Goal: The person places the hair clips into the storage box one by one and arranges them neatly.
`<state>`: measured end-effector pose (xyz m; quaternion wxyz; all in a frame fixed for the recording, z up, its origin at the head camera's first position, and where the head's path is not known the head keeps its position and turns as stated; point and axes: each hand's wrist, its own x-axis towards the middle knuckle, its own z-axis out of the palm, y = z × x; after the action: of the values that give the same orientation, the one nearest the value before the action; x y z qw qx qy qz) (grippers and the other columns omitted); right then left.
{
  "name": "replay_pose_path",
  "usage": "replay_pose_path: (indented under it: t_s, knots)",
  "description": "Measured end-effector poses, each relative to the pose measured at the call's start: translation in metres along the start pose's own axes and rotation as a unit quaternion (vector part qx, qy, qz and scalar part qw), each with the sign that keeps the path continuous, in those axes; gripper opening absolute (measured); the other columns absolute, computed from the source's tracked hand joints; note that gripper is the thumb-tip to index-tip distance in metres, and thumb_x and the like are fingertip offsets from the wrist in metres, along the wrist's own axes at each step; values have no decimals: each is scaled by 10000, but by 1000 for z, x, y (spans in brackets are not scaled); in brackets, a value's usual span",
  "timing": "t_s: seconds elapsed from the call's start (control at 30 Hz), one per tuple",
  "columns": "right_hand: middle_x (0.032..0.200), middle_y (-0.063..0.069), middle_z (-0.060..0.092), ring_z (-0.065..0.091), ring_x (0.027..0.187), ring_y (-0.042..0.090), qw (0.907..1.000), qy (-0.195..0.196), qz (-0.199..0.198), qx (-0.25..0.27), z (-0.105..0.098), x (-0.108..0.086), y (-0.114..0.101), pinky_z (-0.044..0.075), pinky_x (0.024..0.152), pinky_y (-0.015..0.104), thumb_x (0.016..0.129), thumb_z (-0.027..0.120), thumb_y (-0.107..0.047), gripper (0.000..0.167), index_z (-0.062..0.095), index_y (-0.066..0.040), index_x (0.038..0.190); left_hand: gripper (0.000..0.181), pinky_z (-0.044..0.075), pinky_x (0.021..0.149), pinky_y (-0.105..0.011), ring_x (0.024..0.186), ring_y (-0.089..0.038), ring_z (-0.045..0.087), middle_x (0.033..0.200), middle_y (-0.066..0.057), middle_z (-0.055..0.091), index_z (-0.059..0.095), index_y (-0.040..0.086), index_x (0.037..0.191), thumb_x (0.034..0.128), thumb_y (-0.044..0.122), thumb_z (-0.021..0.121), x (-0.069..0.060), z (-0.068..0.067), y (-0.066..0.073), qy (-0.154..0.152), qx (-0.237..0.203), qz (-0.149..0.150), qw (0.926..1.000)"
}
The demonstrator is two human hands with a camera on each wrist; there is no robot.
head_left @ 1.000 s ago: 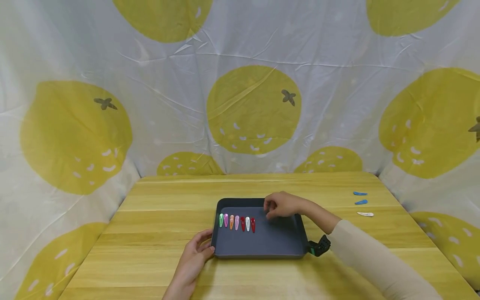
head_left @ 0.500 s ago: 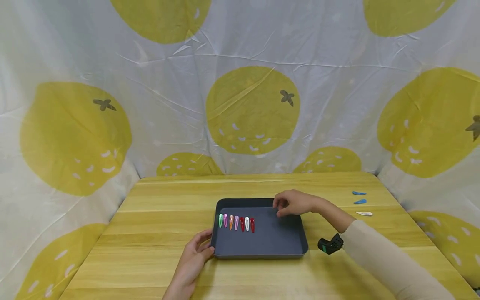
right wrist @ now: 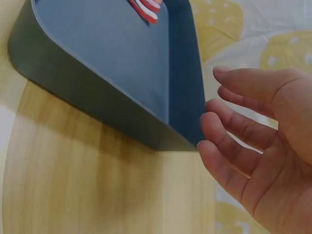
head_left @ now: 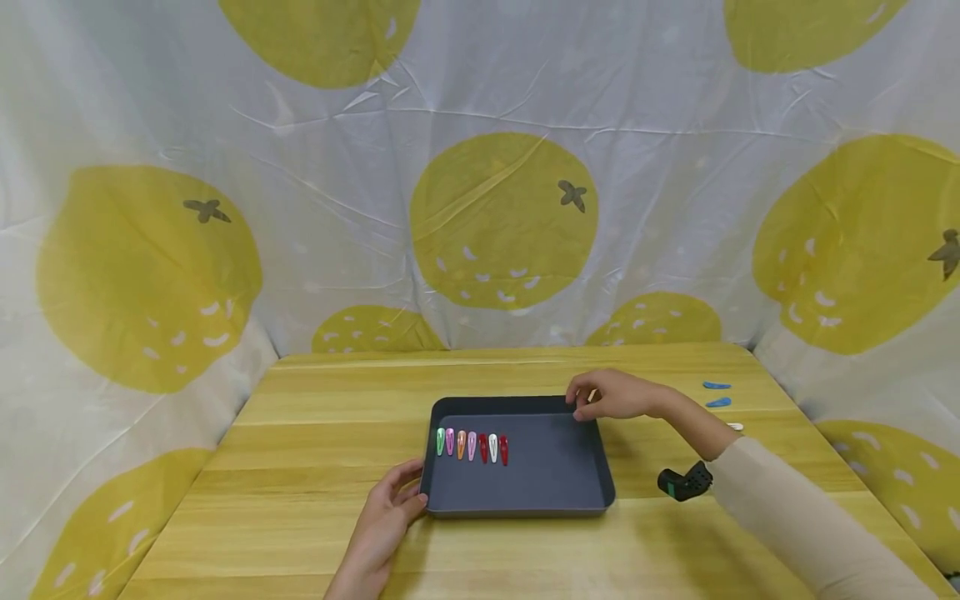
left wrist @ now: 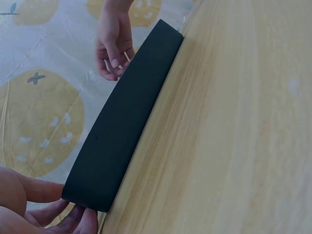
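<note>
A dark grey rectangular tray (head_left: 555, 479) sits on the table. Along its left part several snap hair clips stand in a row: green (head_left: 440, 442), magenta, orange, lilac, red, white and a red one (head_left: 504, 450) at the right end. My left hand (head_left: 382, 517) grips the tray's left side near the front corner, thumb in front; the left wrist view shows its fingers (left wrist: 85, 222) at the tray corner. Over the tray's back right corner hovers my right hand (head_left: 618, 395), its fingers (right wrist: 224, 165) loosely bent with nothing between them, as the right wrist view confirms.
Two blue hair clips (head_left: 718, 402) lie on the wooden table (head_left: 300, 467) at the far right. A white clip (head_left: 735, 427) there is partly covered by my right forearm. A black wrist device (head_left: 684, 482) hangs below the right wrist. Lemon-print cloth (head_left: 337, 208) encloses the back and sides.
My right hand has moved rightward and slightly back, from above the tray's inside to its back right corner. The left hand, tray and row of clips stay put.
</note>
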<state>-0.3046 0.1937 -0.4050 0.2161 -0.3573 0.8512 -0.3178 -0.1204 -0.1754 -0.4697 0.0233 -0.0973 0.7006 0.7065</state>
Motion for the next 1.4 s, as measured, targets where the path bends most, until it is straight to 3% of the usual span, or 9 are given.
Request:
replay_pose_path:
  t_s: [0.2, 0.53, 1.1, 1.33, 1.4]
  knots:
    - [1049, 49, 657, 658, 993, 275, 9998, 119, 98, 138, -11, -14, 10, 558, 855, 487, 1020, 680, -186, 301, 630, 15, 1238, 522, 502, 1011, -421, 1341, -449, 453, 1500, -292, 433, 439, -84, 1482, 970, -113, 531, 0, -1, 0, 3, 8, -15, 10000]
    - [1054, 81, 653, 649, 997, 391, 9974, 360, 515, 353, -27, -44, 28, 542, 825, 486, 1029, 665, -179, 305, 611, 28, 1247, 524, 493, 1024, -451, 1346, -450, 442, 1514, -303, 409, 419, -89, 1492, 979, -105, 527, -1, -3, -2, -41, -10, -97, 9999]
    - [1172, 224, 637, 618, 1041, 381, 9861, 819, 1247, 736, -58, -107, 79, 548, 850, 508, 1033, 643, -143, 350, 557, 92, 1278, 523, 493, 1027, -436, 1354, -447, 440, 1509, -296, 419, 427, -85, 1490, 977, -111, 525, 1, -1, -1, -12, -43, -59, 10000]
    - [1130, 177, 621, 597, 1015, 299, 9749, 1075, 1717, 921, -65, -142, 107, 556, 795, 412, 1042, 618, -113, 328, 544, 116, 1263, 526, 489, 1028, -443, 1350, -446, 442, 1509, -298, 418, 430, -83, 1490, 975, -112, 528, 2, 0, 0, -21, -45, -79, 10000]
    - [1111, 173, 622, 586, 932, 250, 9728, 1105, 1805, 944, -65, -151, 114, 549, 743, 377, 1043, 609, -104, 318, 544, 128, 1250, 527, 491, 1030, -446, 1348, -442, 444, 1510, -293, 419, 435, -76, 1491, 973, -115, 527, 2, 0, 0, 10, -47, -140, 9999]
